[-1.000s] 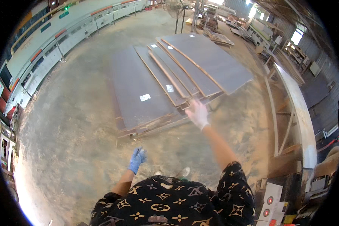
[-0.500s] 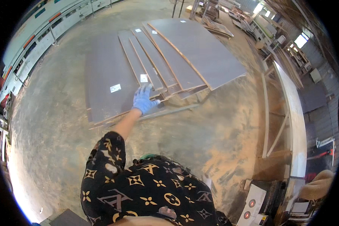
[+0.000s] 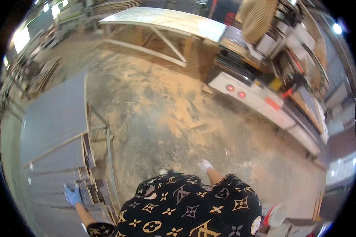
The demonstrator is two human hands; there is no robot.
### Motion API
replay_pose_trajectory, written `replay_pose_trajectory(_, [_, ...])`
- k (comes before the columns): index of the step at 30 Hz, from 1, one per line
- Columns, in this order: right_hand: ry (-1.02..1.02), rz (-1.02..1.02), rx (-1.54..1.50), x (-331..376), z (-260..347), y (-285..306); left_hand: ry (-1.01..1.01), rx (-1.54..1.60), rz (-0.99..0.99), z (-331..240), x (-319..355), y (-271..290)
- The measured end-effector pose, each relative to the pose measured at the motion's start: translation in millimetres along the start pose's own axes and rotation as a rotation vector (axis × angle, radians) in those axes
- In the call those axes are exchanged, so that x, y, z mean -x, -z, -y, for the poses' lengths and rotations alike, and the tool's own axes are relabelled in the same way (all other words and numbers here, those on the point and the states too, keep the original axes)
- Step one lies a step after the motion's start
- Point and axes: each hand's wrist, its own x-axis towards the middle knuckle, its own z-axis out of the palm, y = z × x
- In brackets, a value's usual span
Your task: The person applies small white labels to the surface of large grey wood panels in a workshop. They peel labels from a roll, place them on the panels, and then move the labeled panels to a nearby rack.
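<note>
My left hand (image 3: pixel 72 195), in a blue glove, reaches out to the left with its fingers spread. It is over the grey-faced boards (image 3: pixel 57 112), which lie stacked low at the left; whether the palm touches them I cannot tell. Narrower strips with light wooden edges rest on the wide sheets, nearest to this hand. My right hand (image 3: pixel 205 166), in a whitish glove, hangs in front of my body above the floor. Its fingers look loosely extended, somewhat blurred, and nothing shows in them.
Sawdust lies over the concrete floor (image 3: pixel 162 102). A long white-topped workbench (image 3: pixel 166 19) stands ahead on a wooden frame. To the right is a pale machine (image 3: pixel 261 102) with two round red-lit buttons. A white and red bucket (image 3: pixel 276 215) is at the lower right.
My view has swung to the right, putting the boards at the left and the machine in plain sight. My left hand stays over the boards; my right hand has come into view.
</note>
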Motion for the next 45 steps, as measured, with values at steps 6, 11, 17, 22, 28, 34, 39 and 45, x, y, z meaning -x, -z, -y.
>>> replay_pose_trajectory(6, [-0.056, 0.007, -0.128, 71, 105, -6, -0.229, 0.274, -0.315, -40, 4, -5])
replay_pose_trajectory(11, [-0.063, -0.037, -0.210, 88, 116, -32, -0.666, 0.673, -0.203, -139, 42, -12])
replay_pose_trajectory(17, [-0.111, -0.066, -0.283, 106, 72, -59, -1.049, 0.666, 0.195, -226, 77, -20])
replay_pose_trajectory(22, [-0.304, -0.176, -0.442, 138, 28, -66, -0.977, 0.852, 0.455, -285, 101, -85])
replay_pose_trajectory(28, [-0.529, -0.212, -0.374, 125, -23, -81, -0.729, 0.838, 0.763, -338, 115, -200])
replay_pose_trajectory(34, [-0.449, -0.158, -0.323, 96, -61, -55, -0.484, 0.600, 0.885, -361, 115, -306])
replay_pose_trajectory(39, [-0.528, -0.391, -0.627, 82, -62, -8, -0.375, 0.665, 0.952, -381, 128, -383])
replay_pose_trajectory(45, [-0.637, -0.437, -0.638, 79, -50, 16, -0.375, 0.753, 1.188, -433, 130, -434])
